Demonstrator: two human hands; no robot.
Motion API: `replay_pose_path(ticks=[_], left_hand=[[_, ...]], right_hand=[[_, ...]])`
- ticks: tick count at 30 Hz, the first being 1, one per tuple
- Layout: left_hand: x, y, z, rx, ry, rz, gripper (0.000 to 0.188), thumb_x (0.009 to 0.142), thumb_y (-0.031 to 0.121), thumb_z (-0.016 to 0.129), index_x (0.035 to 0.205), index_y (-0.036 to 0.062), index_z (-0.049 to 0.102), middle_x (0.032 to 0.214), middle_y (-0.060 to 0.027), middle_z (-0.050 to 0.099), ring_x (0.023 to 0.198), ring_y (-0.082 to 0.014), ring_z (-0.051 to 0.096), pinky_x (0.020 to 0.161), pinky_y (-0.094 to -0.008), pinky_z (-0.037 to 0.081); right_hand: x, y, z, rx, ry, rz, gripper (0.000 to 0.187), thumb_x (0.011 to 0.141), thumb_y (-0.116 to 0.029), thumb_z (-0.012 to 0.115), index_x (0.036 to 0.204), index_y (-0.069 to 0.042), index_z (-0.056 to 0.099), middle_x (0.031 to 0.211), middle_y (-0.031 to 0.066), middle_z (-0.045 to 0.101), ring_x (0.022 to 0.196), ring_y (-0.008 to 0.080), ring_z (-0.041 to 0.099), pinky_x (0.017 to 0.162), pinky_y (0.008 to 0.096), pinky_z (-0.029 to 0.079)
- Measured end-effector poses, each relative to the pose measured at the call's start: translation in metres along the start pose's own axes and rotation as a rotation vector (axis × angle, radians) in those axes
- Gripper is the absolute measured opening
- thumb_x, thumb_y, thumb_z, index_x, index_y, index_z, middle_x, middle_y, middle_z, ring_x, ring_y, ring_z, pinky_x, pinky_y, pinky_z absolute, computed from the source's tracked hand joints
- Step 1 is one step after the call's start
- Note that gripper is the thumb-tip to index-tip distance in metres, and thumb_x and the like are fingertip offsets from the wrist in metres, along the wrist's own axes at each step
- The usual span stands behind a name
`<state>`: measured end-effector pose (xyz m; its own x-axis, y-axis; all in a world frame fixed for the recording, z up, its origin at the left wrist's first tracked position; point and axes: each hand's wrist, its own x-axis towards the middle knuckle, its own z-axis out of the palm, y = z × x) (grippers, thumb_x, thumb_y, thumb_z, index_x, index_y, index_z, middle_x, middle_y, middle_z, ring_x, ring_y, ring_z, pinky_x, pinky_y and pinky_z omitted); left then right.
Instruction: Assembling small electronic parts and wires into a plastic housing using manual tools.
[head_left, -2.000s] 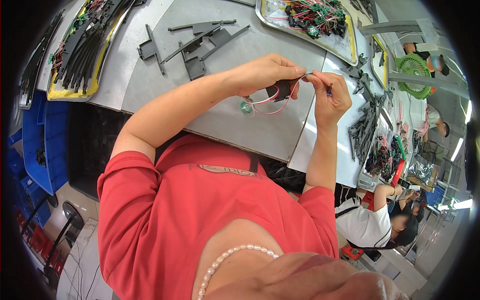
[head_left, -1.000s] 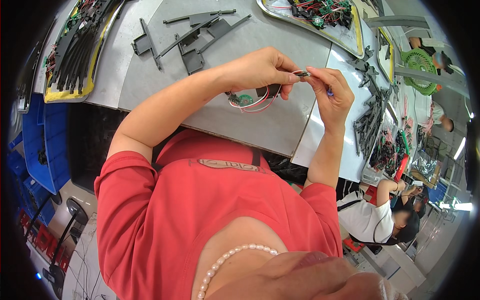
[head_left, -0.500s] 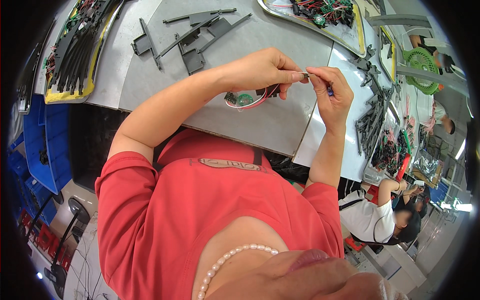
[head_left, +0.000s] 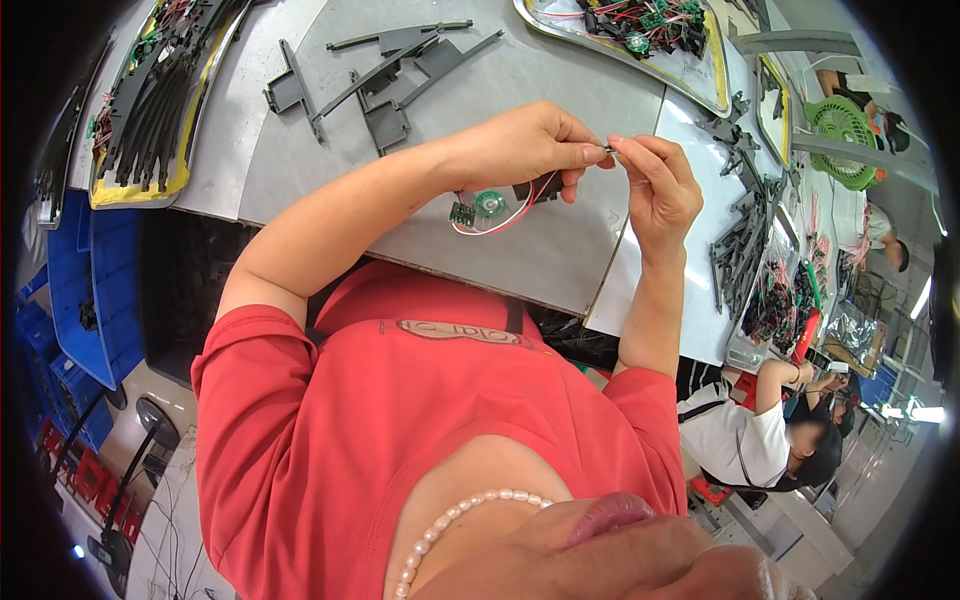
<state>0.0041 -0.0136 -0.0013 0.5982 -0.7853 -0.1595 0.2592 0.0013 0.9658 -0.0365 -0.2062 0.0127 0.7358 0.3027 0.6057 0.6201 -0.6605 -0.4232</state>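
My left hand [head_left: 528, 146] and my right hand [head_left: 658, 183] meet above the grey table [head_left: 560, 260], fingertips pinching a small metal part [head_left: 607, 149] between them. From my left hand hang red and white wires [head_left: 510, 214] that lead to a small round green disc [head_left: 488, 203] and a tiny dark circuit board [head_left: 462, 213]. A dark piece sits under my left fingers, mostly hidden.
Loose dark plastic strips [head_left: 385, 70] lie further back on the table. A yellow-rimmed tray [head_left: 130, 110] of black strips is at far left, another tray [head_left: 640, 25] of wired boards at the back. More dark parts [head_left: 742, 250] lie right. Another person [head_left: 770, 440] sits lower right. Blue bins [head_left: 85, 290] stand left.
My hands have stayed together at the small part; the dangling wires with disc and board swung slightly lower left, and the view shifted a little.
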Motion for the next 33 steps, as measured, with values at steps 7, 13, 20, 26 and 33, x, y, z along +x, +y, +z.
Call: replay_pose_path(ticks=[7,13,20,26,33], left_hand=[[0.000,0.000,-0.001,-0.043,0.026,0.029,0.029,0.095,0.024,0.048,0.106,0.0011,0.063,0.067,-0.0023,0.059,0.064,-0.0071,0.052,0.058,-0.0230,0.040],[-0.002,0.004,-0.002,0.020,0.010,0.020,0.030,0.095,0.025,0.048,0.107,0.0028,0.064,0.067,-0.0017,0.059,0.063,-0.0059,0.051,0.057,-0.0228,0.040],[-0.003,0.006,-0.002,-0.020,0.003,-0.007,0.031,0.095,0.027,0.048,0.107,0.0033,0.064,0.067,-0.0007,0.060,0.058,-0.0043,0.047,0.053,-0.0221,0.038],[-0.001,0.003,-0.001,0.039,0.026,0.013,0.030,0.095,0.025,0.049,0.106,0.0027,0.064,0.067,-0.0007,0.060,0.056,-0.0039,0.046,0.050,-0.0215,0.036],[0.001,0.001,0.001,0.108,0.046,0.077,0.028,0.095,0.022,0.047,0.107,0.0014,0.063,0.066,0.0002,0.059,0.056,-0.0036,0.045,0.049,-0.0211,0.035]], right_hand=[[-0.001,-0.003,0.004,0.028,0.006,0.047,0.027,0.073,0.008,0.066,0.096,-0.007,0.068,0.084,0.0055,0.061,0.070,0.0165,0.065,0.059,0.0241,0.055],[-0.001,-0.001,0.005,0.114,-0.007,0.053,0.021,0.074,0.008,0.065,0.092,-0.004,0.066,0.085,0.0063,0.060,0.071,0.0163,0.064,0.058,0.0246,0.054],[-0.002,-0.004,0.003,0.056,-0.026,0.077,0.020,0.072,0.008,0.066,0.088,-0.004,0.065,0.084,0.0057,0.060,0.067,0.0172,0.064,0.056,0.0258,0.052],[-0.001,-0.007,0.002,-0.030,-0.033,0.030,0.023,0.071,0.007,0.068,0.089,-0.007,0.067,0.082,0.0049,0.061,0.066,0.0177,0.064,0.054,0.0257,0.052],[-0.001,-0.010,-0.005,0.045,-0.101,0.109,0.019,0.075,0.005,0.066,0.091,-0.006,0.069,0.083,0.0053,0.062,0.068,0.0150,0.063,0.054,0.0237,0.049]])
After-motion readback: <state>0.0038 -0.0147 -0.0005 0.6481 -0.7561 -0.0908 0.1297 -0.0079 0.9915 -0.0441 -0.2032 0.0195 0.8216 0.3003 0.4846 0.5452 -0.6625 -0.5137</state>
